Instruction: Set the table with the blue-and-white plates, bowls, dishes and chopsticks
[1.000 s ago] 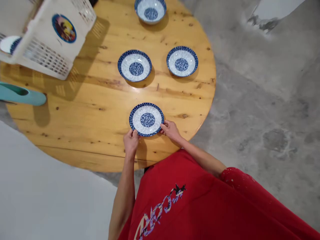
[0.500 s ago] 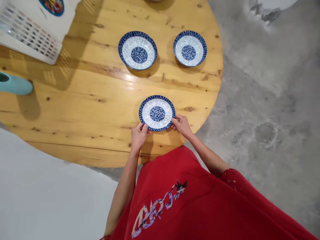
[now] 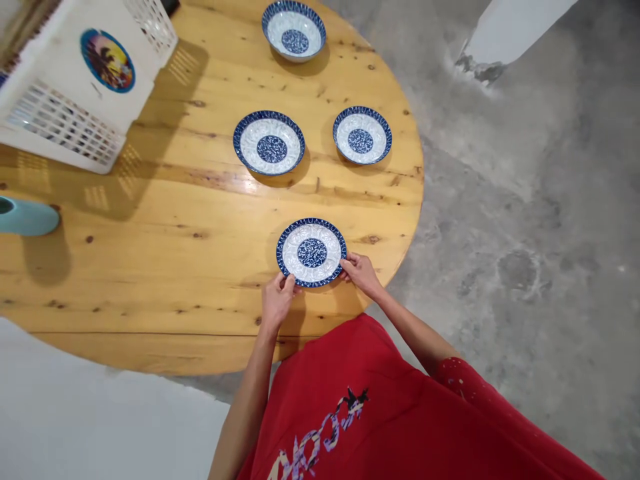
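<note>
A blue-and-white plate (image 3: 312, 253) with a dark blue patterned rim is at the near side of the table, close to my body. My left hand (image 3: 278, 300) grips its lower left rim, thumb on top and fingers curled beneath. On the lower right rim, my right hand (image 3: 361, 273) pinches it the same way. Whether the plate touches the wood I cannot tell. Beyond it lie a matching larger dish (image 3: 270, 145) and, to the right, a smaller dish (image 3: 362, 136). Farther back stands a deeper matching bowl (image 3: 295, 32).
A white plastic basket (image 3: 107, 100) with a round picture sticker stands on the left of the round wooden table (image 3: 150, 287). Below it lies a light blue cup-like container (image 3: 30, 217). Grey concrete floor (image 3: 500, 200) and a white pillar base (image 3: 515, 33) show at right.
The view has tilted forward, so the table things appear lower and the far bowl now shows more fully. Both hands keep the same hold on the plate.
</note>
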Motion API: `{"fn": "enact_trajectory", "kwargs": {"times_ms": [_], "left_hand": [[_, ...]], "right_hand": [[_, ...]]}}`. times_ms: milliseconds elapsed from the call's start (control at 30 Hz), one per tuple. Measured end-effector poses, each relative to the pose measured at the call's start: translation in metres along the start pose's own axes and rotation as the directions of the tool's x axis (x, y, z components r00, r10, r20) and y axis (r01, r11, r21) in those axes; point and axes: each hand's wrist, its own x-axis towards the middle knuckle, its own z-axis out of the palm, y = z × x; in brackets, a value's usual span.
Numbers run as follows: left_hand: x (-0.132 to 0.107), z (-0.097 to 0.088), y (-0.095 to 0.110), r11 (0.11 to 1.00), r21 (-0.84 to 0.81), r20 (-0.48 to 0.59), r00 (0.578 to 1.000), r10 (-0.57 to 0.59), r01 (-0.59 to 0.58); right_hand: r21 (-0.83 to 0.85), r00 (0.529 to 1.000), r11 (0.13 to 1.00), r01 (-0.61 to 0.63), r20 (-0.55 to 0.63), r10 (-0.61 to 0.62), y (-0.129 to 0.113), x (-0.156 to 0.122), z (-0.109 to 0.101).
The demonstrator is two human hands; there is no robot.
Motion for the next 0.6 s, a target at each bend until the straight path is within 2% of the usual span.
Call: {"fn": "enact_trajectory", "kwargs": {"times_ms": [600], "left_hand": [[-0.002,0.0,-0.011,0.998,0.064,0.018,1.0,0.01,-0.011]], "right_hand": [[-0.163,1.0,0.987,0.014,0.003,-0.013,-0.003,-0.005,-0.004]]}}
